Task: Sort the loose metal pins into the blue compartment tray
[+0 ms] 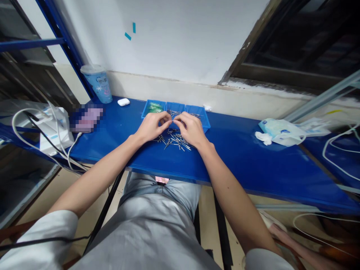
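While the person sits at the blue counter (242, 153), both hands come together right over a loose heap of metal pins (176, 142), just in front of a row of trays. The left hand (152, 127) has its grip pinched shut, thumb and forefinger pressed tip to tip, other fingers curled under. The right hand (191, 130) is the same deal: grip nipped closed, knuckles up, fingertips meeting the left's in the middle. There's something tiny between them, but it's honestly too small to tell what. Both hands hover low over the heap, with the heel of the right one just about on the pins.

Three shallow blue plastic trays sit side by side, touching, at the back against the wall. The left tray (144, 112) has green bits in it, the middle tray (174, 104) holds more thin silvery pins, and the right tray (207, 122) is mostly hidden behind the right hand.

The pins look like short, shiny metal slivers, scattered every which way on the smooth, glossy counter. Off to the left are a light blue printed cup (97, 83) with a clear lid and a small white rounded case (123, 101). Far right is a soft crinkly tissue pack (281, 131).
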Available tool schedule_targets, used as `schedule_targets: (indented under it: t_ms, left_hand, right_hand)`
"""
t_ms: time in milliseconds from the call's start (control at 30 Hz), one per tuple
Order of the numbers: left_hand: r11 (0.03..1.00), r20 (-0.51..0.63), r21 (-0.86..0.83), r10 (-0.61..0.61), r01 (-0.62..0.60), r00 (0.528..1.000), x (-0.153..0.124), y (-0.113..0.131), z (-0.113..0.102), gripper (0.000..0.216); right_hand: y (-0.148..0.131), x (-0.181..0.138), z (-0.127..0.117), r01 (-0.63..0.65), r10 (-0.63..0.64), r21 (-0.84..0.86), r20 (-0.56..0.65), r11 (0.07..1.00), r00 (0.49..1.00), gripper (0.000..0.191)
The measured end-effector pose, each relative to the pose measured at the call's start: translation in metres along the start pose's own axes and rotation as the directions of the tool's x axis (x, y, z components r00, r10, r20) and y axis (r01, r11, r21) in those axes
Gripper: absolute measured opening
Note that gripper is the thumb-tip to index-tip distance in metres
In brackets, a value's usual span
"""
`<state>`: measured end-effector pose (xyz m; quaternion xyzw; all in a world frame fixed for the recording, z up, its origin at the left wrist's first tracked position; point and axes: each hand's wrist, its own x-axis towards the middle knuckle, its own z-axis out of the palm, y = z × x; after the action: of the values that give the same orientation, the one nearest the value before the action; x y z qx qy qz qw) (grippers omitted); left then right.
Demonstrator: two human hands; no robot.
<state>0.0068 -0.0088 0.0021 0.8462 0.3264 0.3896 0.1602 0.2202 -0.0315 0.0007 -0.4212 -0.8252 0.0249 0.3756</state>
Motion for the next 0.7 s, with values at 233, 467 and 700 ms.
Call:
schedule_targets:
  t_ms: [233,467,700]
  left_hand:
    - [0.999,-0.011,0.021,-0.025,0.025,1.0,-0.0001,-0.0013,0.0005,0.024]
    - [0.999,-0.032,0.041,-0.033,0.035,0.999,0.0013,-0.0018,0.0007,0.024]
    - [0.999,-0.036,0.033,-0.031,0.032,0.999,0.0016,-0.0025,0.0009,0.025]
  right_hand:
    - [0.0011,-0.0003,-0.0004,-0.003,0.003,-0.005,-0.063,1.0,0.998,0.021]
    - [0.005,-0.0002,-0.0029,-0.02,0.008,-0.08,-0.148,0.997,0.989,0.017]
    - [0.0066,0.0001,-0.003,-0.014,-0.004,-0.096,-0.188,0.995,0.982,0.016]
